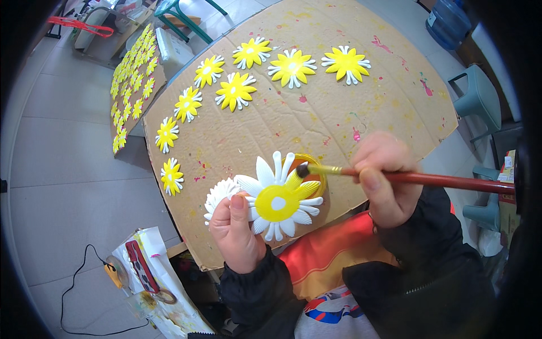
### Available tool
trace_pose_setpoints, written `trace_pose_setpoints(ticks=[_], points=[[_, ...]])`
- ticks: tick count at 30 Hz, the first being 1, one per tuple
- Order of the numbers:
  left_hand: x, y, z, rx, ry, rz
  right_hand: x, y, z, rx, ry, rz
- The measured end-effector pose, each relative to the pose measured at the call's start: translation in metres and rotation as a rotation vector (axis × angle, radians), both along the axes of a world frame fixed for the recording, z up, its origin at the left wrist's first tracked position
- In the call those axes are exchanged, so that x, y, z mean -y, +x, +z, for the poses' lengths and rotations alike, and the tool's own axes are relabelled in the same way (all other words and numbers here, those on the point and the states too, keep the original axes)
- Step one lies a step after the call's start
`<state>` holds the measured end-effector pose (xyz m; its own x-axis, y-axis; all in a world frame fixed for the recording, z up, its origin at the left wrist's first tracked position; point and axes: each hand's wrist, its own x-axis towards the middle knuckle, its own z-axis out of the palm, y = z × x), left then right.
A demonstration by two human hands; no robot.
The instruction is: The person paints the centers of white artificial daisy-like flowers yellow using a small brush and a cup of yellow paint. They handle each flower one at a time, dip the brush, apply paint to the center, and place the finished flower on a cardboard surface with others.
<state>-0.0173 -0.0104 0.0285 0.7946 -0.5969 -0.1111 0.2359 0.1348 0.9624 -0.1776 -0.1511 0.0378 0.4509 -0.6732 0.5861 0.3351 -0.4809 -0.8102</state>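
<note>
Between its thumb and fingers, my left hand (237,233) holds a white moulded flower (277,226) by its left petals. The flower's centre ring is yellow around a white middle, and two petals at the upper right carry yellow paint. My right hand (387,178) grips a paintbrush (440,180) with a reddish-brown handle and a gold ferrule. Its dark bristles touch or hover close over an upper-right petal; I cannot tell which. Behind the flower stands a round tub of yellow paint (324,180), partly hidden. More white flowers (218,197) lie beside my left hand.
Several yellow-and-white flowers (292,68) lie in an arc on the paint-spotted cardboard (262,131). At the left, another board (159,84) bears many painted flowers. A side table (150,235) holds a red phone (142,267). Stools (476,99) and a water jug (449,23) stand right.
</note>
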Motion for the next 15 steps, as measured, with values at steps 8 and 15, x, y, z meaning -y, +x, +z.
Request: trace_pose_setpoints(ticks=[8,15], points=[[-0.003,0.0002,-0.0013,0.032,0.008,-0.053,-0.0024,0.0002,0.0006,0.033,0.074,0.113],[-0.0033,0.0047,-0.0003,0.062,0.036,-0.078,0.0023,-0.0014,-0.0014,0.067,0.12,-0.067]])
